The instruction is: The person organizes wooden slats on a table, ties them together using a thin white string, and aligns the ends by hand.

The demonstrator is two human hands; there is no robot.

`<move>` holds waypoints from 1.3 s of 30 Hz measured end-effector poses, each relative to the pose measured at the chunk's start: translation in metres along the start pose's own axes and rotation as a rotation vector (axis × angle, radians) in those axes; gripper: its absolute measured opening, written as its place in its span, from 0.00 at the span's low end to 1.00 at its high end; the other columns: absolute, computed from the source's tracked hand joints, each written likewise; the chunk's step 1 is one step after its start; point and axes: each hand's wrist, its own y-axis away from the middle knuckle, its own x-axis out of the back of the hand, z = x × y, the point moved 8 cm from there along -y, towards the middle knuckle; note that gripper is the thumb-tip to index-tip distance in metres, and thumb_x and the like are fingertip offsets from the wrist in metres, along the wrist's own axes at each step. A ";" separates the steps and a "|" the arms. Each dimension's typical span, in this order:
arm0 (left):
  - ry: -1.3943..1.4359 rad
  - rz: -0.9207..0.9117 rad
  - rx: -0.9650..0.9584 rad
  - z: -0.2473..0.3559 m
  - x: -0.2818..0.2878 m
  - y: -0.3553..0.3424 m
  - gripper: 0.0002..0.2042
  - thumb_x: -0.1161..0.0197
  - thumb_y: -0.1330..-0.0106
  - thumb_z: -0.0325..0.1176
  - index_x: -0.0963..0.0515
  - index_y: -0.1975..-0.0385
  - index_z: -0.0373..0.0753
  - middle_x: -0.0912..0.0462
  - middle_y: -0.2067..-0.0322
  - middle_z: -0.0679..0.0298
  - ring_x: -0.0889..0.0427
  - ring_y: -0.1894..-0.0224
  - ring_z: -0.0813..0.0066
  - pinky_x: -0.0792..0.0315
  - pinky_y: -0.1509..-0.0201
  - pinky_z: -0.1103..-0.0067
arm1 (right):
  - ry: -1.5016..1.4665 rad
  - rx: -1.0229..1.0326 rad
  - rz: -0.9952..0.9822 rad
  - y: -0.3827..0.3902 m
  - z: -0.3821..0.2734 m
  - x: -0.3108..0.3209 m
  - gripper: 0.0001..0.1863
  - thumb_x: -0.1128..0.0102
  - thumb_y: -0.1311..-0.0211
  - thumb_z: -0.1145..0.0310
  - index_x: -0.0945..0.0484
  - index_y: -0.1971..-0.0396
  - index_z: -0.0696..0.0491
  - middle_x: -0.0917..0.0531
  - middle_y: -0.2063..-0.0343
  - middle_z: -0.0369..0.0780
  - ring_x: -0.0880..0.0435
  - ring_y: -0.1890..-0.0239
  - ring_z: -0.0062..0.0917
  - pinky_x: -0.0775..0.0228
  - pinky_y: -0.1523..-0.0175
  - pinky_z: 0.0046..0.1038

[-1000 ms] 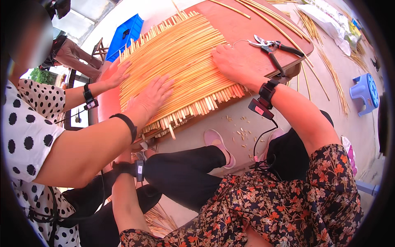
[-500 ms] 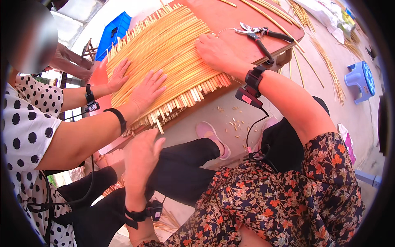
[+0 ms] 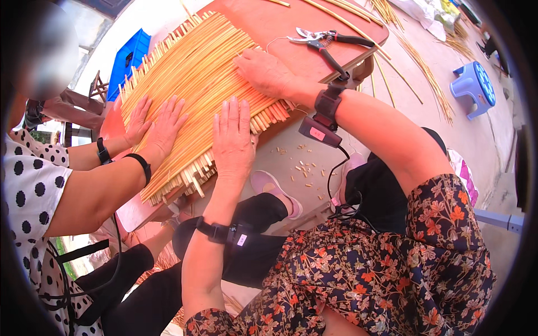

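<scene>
A mat of golden stalks [image 3: 193, 73], laid side by side with uneven cut ends, lies on the reddish table [image 3: 280, 25]. My left hand [image 3: 232, 137] rests flat on its near part, fingers stretched out. At the mat's right edge, my right hand [image 3: 264, 73] has its fingers bent and pressed together on the stalks; the fingertips are partly hidden. A thin wire or thread curves up near them. On the mat's left part lie a co-worker's two hands, one [image 3: 137, 120] farther out and the other [image 3: 167, 126] closer to mine, both flat.
Pruning shears [image 3: 322, 43] with dark handles lie spread at the table's right side. Long loose stalks [image 3: 347, 25] cross the far right corner. A blue crate [image 3: 128, 59] stands beyond the table, a blue stool [image 3: 473, 89] at right. Cut bits [image 3: 305, 168] litter the floor.
My left hand has come up from below the mat's near edge and now lies on the stalks. The whole view has shifted, so the mat and table appear farther left. My right hand stays at the mat's edge.
</scene>
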 end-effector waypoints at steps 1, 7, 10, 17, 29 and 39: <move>0.011 -0.002 -0.008 0.001 -0.004 -0.001 0.42 0.28 0.48 0.33 0.40 0.32 0.37 0.38 0.32 0.53 0.40 0.29 0.54 0.43 0.28 0.59 | -0.138 -0.058 0.108 0.005 0.007 0.013 0.09 0.50 0.35 0.72 0.23 0.61 0.58 0.22 0.65 0.44 0.23 0.57 0.37 0.28 0.52 0.36; -0.030 -0.014 -0.010 -0.005 -0.007 0.000 0.39 0.30 0.45 0.31 0.40 0.32 0.38 0.38 0.32 0.53 0.40 0.30 0.54 0.43 0.28 0.60 | -0.637 -0.526 0.299 0.110 0.019 0.090 0.16 0.48 0.32 0.75 0.25 0.46 0.56 0.21 0.71 0.43 0.22 0.70 0.30 0.28 0.63 0.30; 0.019 -0.054 -0.012 0.007 -0.005 -0.009 0.40 0.29 0.45 0.32 0.41 0.32 0.35 0.39 0.32 0.50 0.40 0.29 0.52 0.44 0.28 0.60 | -0.836 -0.742 0.359 0.186 0.028 0.079 0.17 0.51 0.31 0.75 0.26 0.43 0.54 0.24 0.77 0.40 0.25 0.75 0.24 0.30 0.65 0.25; 0.068 -0.006 -0.014 0.036 -0.007 -0.033 0.44 0.26 0.48 0.36 0.42 0.32 0.32 0.37 0.34 0.45 0.37 0.32 0.48 0.42 0.29 0.60 | -0.621 -1.134 0.040 0.245 0.036 0.055 0.17 0.54 0.30 0.73 0.28 0.44 0.59 0.21 0.79 0.37 0.23 0.76 0.20 0.29 0.65 0.26; -0.303 0.112 -0.077 0.044 -0.023 -0.034 0.30 0.35 0.40 0.36 0.33 0.37 0.33 0.27 0.41 0.47 0.26 0.39 0.48 0.31 0.36 0.62 | -1.585 -1.021 0.126 0.148 0.009 0.004 0.06 0.43 0.30 0.70 0.22 0.60 0.56 0.18 0.59 0.36 0.18 0.60 0.19 0.22 0.53 0.25; -0.343 0.142 -0.121 0.058 -0.017 -0.033 0.22 0.47 0.35 0.27 0.31 0.40 0.29 0.26 0.42 0.44 0.25 0.41 0.47 0.29 0.38 0.62 | -1.501 -1.064 0.221 0.158 0.011 0.004 0.06 0.44 0.31 0.74 0.20 0.62 0.60 0.16 0.63 0.37 0.17 0.63 0.19 0.20 0.56 0.24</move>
